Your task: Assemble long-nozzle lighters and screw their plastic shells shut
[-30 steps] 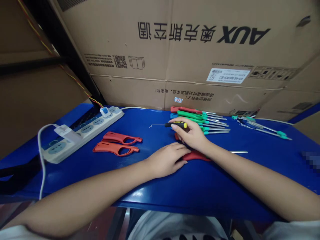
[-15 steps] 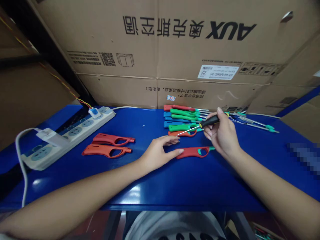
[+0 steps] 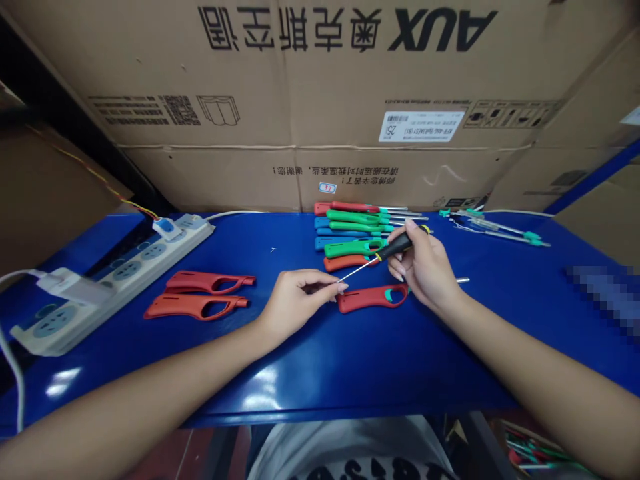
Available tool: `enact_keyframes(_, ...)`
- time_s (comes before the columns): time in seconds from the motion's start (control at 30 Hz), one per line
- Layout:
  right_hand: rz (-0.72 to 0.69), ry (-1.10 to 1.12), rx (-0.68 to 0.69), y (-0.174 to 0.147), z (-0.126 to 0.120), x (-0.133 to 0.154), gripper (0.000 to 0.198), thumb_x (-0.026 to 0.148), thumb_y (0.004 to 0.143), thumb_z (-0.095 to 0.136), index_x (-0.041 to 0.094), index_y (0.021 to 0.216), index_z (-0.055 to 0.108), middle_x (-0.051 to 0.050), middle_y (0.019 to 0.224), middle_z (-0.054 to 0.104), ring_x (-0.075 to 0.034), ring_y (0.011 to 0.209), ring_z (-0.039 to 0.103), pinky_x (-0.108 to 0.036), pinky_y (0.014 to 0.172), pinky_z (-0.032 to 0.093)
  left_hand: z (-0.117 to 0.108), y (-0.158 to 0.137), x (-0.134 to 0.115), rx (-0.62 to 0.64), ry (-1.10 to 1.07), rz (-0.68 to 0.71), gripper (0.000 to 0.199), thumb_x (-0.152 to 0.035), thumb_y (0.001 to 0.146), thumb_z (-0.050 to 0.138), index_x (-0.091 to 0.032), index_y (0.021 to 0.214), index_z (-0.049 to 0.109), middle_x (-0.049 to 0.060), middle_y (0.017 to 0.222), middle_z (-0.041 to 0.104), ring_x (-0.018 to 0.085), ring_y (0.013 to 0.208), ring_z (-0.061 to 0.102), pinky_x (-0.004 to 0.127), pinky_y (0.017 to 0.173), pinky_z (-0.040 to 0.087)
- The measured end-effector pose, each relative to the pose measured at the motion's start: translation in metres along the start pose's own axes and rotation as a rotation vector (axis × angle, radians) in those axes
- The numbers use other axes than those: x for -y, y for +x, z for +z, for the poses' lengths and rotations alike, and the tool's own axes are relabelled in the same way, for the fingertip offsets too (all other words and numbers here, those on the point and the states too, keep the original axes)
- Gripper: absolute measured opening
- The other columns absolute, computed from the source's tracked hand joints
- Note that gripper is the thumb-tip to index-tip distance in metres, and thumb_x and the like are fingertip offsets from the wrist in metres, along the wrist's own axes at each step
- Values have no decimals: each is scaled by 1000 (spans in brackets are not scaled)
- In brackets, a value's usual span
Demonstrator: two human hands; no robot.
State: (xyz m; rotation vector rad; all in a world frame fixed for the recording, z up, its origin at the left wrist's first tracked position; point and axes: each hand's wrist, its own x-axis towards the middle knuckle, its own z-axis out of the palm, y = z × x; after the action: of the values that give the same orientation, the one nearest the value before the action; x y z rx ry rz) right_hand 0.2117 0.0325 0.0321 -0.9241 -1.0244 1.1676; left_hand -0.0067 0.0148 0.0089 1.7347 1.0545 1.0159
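Observation:
My right hand (image 3: 423, 263) is wrapped round the black and yellow handle of a screwdriver (image 3: 396, 247), whose thin shaft slants down to the left. At the shaft's tip, the thumb and fingers of my left hand (image 3: 295, 303) are pinched together; what lies between them is too small to make out. Just right of those fingertips, a red gas lighter (image 3: 367, 300) with a green trigger lies flat on the blue table (image 3: 370, 367). Its metal tube passes behind my right hand.
Several lighters (image 3: 353, 248) in red, green, blue and orange lie in a row behind. Two handle shells (image 3: 197, 307) rest at left beside a power strip (image 3: 125, 270). Metal tubes with green parts (image 3: 500, 230) lie at right. Tiny screws (image 3: 273, 250) sit mid-table. A cardboard box (image 3: 240, 163) stands behind.
My left thumb has come off the red lighter's end and closed against the fingers at the screwdriver's tip. The whole view has shifted slightly.

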Motion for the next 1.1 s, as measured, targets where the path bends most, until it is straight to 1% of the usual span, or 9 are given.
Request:
enact_keyframes(0.2,-100,-163,129,2,-9,6,42,58,87,66,18,74,62,4,56,52,-8,39,47,-21,34,39,-1,-2,-3,93,69,-3,12,-28,84,76,-18,79,81,3,75,78,15,66,69,24,67,53)
enact_keyframes(0.33,-46,-228,486,-3,-14,26,34,53,91,64,19,85,60,-2,90,65,-8,45,57,-21,33,45,6,-11,-12,285,99,-133,19,-36,83,76,-18,78,81,3,69,77,12,54,62,21,55,46)
enact_keyframes(0.4,-15,-241,578,-10,-11,32,28,50,92,62,23,94,57,0,85,67,-9,41,57,-22,30,43,11,-17,-15,381,84,-188,22,-38,82,76,-17,77,81,4,68,77,12,53,60,20,53,44)
enact_keyframes(0.5,-277,-416,304,-24,-1,30,29,44,86,73,26,104,59,1,77,69,-10,41,56,-23,35,46,19,-24,-15,446,47,-256,27,-43,82,76,-17,75,81,5,64,75,10,49,55,20,50,40)
enact_keyframes(0.6,-601,-601,88,-32,8,26,30,39,82,77,26,105,65,-5,97,73,-17,69,69,-31,65,61,23,-26,-12,427,41,-310,31,-46,81,75,-16,76,82,5,61,73,9,44,50,19,46,37)
enact_keyframes(0.67,-554,-600,230,-33,9,25,33,38,94,62,27,125,60,-6,110,72,-18,83,71,-32,77,61,23,-25,-10,426,31,-320,30,-46,80,76,-16,78,82,5,62,74,9,44,52,19,46,39)
enact_keyframes(0.8,-250,-433,591,-27,5,28,55,34,102,47,31,154,29,-5,116,70,-14,80,70,-25,64,60,22,-22,-10,438,6,-287,26,-42,80,75,-17,79,82,6,64,75,11,45,57,20,48,43)
enact_keyframes(1.0,-451,-644,336,-29,1,22,58,45,82,76,31,133,53,-4,119,66,-11,63,59,-27,57,57,21,-21,-11,366,26,-198,24,-39,81,77,-19,66,79,-2,47,64,6,35,40,17,39,32)
enact_keyframes(1.1,-399,-571,454,-32,3,22,60,38,92,64,34,146,39,-3,112,67,-12,68,63,-27,61,59,21,-21,-10,343,11,-193,23,-40,80,77,-19,70,80,-2,46,64,6,35,40,17,37,31)
